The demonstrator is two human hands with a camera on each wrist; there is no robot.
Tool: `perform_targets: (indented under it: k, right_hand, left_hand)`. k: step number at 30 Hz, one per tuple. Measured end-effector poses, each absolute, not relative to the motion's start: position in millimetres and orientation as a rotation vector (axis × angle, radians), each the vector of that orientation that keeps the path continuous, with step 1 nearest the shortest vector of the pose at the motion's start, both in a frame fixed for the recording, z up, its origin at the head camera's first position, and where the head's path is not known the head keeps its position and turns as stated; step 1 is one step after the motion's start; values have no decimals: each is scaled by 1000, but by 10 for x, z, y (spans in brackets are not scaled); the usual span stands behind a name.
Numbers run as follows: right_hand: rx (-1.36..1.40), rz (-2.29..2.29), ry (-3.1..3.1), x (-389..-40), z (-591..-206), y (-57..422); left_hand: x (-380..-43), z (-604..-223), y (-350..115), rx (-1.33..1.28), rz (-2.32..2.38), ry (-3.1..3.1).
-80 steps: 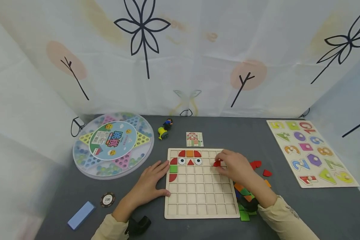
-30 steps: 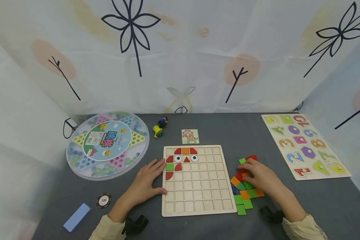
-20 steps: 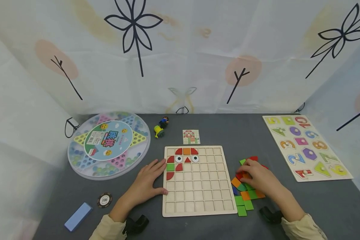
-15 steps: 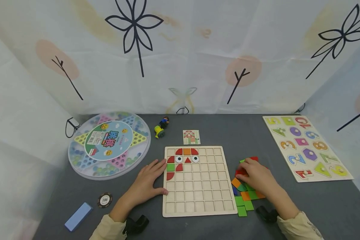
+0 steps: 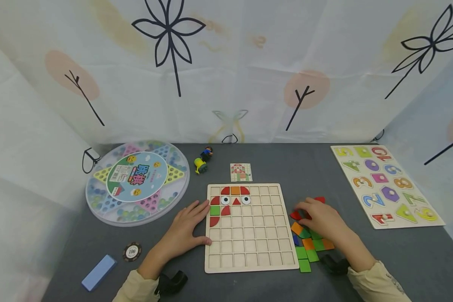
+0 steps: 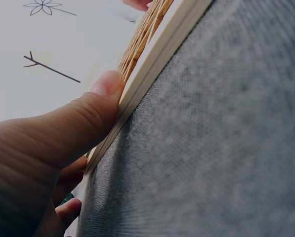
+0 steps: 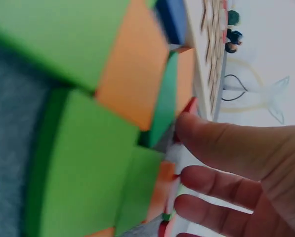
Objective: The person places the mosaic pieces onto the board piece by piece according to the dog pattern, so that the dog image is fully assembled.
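Where green tiles (image 5: 304,265) lie nearest, right of the grid board (image 5: 250,246), the board's left edge is steadied by the left hand (image 5: 185,230), fingers spread. Farther, a red piece (image 5: 295,215) is touched by the right hand (image 5: 321,219); whether it is pinched cannot be told. Piece selection appears in hand; a firm pinch, then placement guided by the far card (image 5: 241,172), seems required.

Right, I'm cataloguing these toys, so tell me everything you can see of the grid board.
The grid board is pale, flat and wood-looking, with thin ridges making square cells. It lies on the dark gray tabletop. Its upper-left part bears red pieces, an orange square, a green square and two eye pieces; the other cells are bare. The person's left grip touches its left edge. Whether the loose pieces at its right touch it is unclear.
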State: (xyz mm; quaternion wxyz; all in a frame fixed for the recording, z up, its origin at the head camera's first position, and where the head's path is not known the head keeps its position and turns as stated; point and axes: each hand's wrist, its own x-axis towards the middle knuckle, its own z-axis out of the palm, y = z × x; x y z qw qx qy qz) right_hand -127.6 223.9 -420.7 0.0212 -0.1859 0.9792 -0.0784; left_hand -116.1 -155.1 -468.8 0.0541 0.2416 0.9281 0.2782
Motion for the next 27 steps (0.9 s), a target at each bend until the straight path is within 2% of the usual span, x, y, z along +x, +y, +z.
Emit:
perform_targets:
  k: [9, 20, 27]
  right_hand:
    - [-687, -176, 3130, -1308, -4187, 2081]
    - [-1062, -152, 3003, -1385, -4083, 938]
    - [-1127, -72, 2955, -1411, -4135, 603]
  left_hand:
    - [-1160, -4701, -1571, 742, 852, 2824]
    - [-1164, -4732, -1568, 752, 874, 2839]
    - [-1174, -4723, -1566, 757, 871, 2833]
